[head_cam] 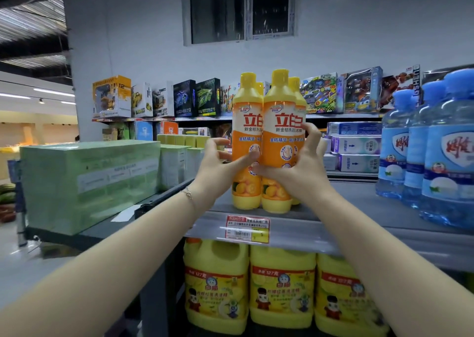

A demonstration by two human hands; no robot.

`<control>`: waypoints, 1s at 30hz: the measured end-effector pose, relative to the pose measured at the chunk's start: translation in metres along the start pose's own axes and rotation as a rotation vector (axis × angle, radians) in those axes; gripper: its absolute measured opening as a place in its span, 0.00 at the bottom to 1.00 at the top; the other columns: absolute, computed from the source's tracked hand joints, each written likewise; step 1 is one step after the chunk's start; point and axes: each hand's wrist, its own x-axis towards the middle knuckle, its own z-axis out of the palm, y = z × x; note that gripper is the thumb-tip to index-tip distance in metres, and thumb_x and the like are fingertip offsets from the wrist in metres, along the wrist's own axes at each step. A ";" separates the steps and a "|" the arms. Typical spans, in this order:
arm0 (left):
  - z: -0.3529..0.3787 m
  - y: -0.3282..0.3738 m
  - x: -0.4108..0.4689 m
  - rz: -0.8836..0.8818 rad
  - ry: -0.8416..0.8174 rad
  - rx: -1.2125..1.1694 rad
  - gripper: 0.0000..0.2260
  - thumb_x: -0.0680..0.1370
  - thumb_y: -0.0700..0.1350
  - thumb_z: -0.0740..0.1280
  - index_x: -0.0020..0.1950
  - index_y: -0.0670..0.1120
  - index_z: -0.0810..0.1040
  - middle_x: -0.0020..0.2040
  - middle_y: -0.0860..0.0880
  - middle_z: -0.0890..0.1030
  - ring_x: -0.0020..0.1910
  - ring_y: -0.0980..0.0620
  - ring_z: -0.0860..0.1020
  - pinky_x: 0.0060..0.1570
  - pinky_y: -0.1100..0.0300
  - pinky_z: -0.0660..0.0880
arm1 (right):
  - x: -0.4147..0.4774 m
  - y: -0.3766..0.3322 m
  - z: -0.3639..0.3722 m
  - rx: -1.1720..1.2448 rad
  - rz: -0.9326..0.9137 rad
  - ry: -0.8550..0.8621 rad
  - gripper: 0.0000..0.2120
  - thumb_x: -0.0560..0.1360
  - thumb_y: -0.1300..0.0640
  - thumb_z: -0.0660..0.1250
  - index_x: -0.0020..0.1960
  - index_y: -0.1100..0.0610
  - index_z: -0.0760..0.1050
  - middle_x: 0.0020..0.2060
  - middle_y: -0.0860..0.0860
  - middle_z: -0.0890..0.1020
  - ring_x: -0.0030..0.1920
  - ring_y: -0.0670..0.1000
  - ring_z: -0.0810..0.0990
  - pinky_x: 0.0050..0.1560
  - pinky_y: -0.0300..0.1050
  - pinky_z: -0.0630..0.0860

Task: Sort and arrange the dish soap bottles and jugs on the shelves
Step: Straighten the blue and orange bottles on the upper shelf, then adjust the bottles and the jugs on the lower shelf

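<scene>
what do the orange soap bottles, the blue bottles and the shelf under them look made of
orange soap bottles: likely opaque plastic, glossy printed labels, moulded yellow caps. blue bottles: translucent tinted plastic, light passes through. shelf: probably painted metal, flat matte grey.

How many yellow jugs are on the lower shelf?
3: left jug, middle jug and right jug stand side by side; the right one is partly covered by a forearm. Others may be hidden behind.

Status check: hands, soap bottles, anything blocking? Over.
Left hand grips left orange bottle, right hand grips right orange bottle. Both upright at shelf front, touching. Blue water bottles stand apart on the right.
</scene>
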 end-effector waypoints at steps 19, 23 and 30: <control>-0.004 -0.005 -0.030 0.296 0.186 0.367 0.25 0.73 0.50 0.74 0.65 0.45 0.69 0.57 0.50 0.74 0.53 0.54 0.74 0.46 0.72 0.71 | -0.044 -0.020 -0.021 -0.427 -0.133 0.033 0.29 0.69 0.40 0.70 0.60 0.58 0.67 0.55 0.53 0.72 0.55 0.55 0.72 0.54 0.58 0.73; -0.003 -0.002 -0.065 0.666 0.154 0.650 0.13 0.74 0.43 0.71 0.55 0.41 0.75 0.51 0.46 0.76 0.46 0.53 0.72 0.44 0.73 0.68 | -0.071 -0.034 -0.036 -0.514 -0.488 0.029 0.12 0.71 0.52 0.68 0.47 0.61 0.75 0.42 0.55 0.78 0.43 0.57 0.76 0.44 0.52 0.74; 0.035 -0.017 -0.128 0.693 -0.240 0.773 0.13 0.73 0.47 0.65 0.55 0.44 0.78 0.50 0.49 0.78 0.48 0.49 0.77 0.47 0.50 0.77 | -0.122 -0.034 -0.082 -0.572 -0.570 -0.272 0.07 0.73 0.56 0.66 0.45 0.60 0.76 0.36 0.53 0.79 0.36 0.53 0.76 0.33 0.44 0.72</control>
